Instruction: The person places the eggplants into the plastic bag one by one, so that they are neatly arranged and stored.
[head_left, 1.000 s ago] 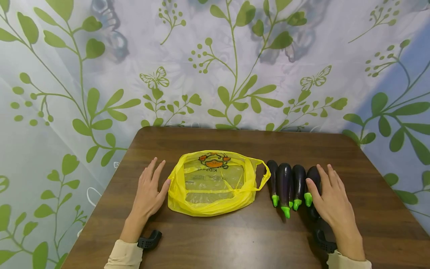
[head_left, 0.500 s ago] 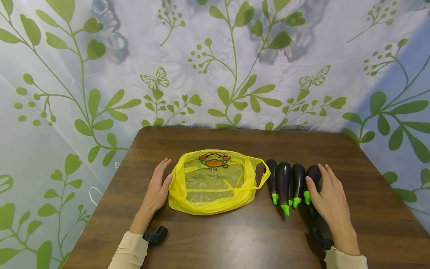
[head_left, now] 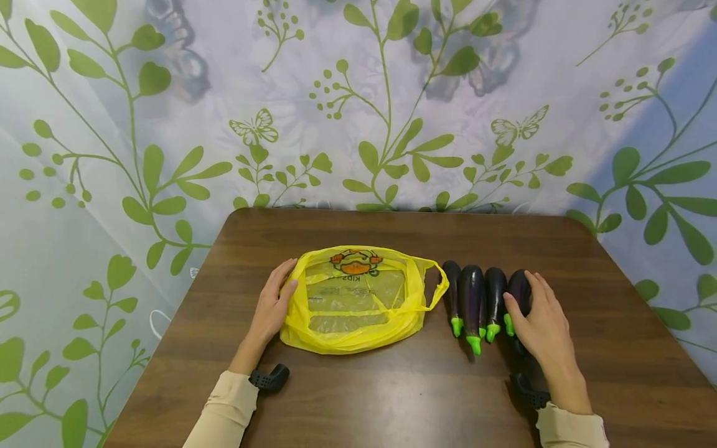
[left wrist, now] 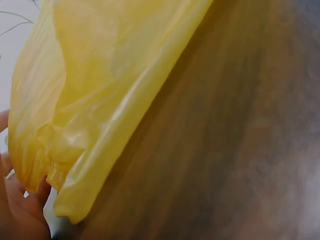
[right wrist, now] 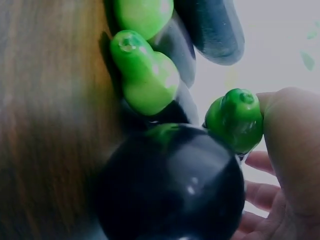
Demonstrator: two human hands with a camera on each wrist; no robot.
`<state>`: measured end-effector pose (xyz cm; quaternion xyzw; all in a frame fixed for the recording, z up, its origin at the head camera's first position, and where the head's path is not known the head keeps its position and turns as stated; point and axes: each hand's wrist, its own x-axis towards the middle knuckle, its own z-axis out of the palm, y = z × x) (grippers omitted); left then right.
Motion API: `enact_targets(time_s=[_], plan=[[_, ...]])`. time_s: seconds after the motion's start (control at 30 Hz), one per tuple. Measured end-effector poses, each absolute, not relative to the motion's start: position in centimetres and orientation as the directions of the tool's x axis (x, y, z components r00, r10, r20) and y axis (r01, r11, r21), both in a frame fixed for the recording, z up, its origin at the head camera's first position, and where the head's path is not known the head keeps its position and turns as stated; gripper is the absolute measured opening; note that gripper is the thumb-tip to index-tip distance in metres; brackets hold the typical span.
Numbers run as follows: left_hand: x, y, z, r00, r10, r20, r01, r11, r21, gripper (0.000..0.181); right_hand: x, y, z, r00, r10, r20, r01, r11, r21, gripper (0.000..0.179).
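A yellow plastic bag (head_left: 353, 342) with a cartoon duck print lies on the table, its mouth spread open and one handle toward the right. My left hand (head_left: 272, 305) touches its left edge with fairly straight fingers; in the left wrist view the bag (left wrist: 115, 100) partly covers the fingers. Right of the bag, several dark purple eggplants (head_left: 472, 298) with green caps lie side by side. My right hand (head_left: 543, 320) holds the eggplant (head_left: 520, 289) at the row's right end, thumb on its left side and fingers over the right. Another dark eggplant (right wrist: 175, 185) sits close below that hand.
The brown wooden table (head_left: 392, 398) has rounded far corners. A pale curtain (head_left: 336, 155) printed with green leaves and butterflies hangs behind it. Black wrist bands (head_left: 270, 378) sit on both wrists, and a thin white cord (head_left: 154, 323) shows beyond the left edge.
My left hand has moved right and up to the bag's left edge. The right hand's fingers have come closer around the end eggplant. Bag and eggplants stay in place.
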<state>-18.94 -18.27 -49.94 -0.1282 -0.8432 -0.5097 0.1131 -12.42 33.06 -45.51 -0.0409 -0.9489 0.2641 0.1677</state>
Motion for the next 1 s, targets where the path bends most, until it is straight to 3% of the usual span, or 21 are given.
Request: enact_targets(time_s=[0.47,0.73,1.0], plan=[[-18.72,-18.21,-49.89,-0.957,0.149,0.247,0.288,0.521,0.804,0.057,-12.50,32.70,-45.83,-0.964,0.184,0.194,0.056,0.848,-0.528,0.078],[-18.49,-18.10,-49.81,-0.970,0.156,0.187,0.242,0.531,0.812,0.061,-12.56,32.67,-46.06,-0.953,0.201,0.228,0.051,0.845,-0.533,0.071],[-18.51,-18.34,-49.84,-0.962,0.168,0.216,0.273,0.543,0.794,0.059,-12.75,32.35,-46.17,-0.945,0.230,0.232,0.068,0.833,-0.548,0.063]])
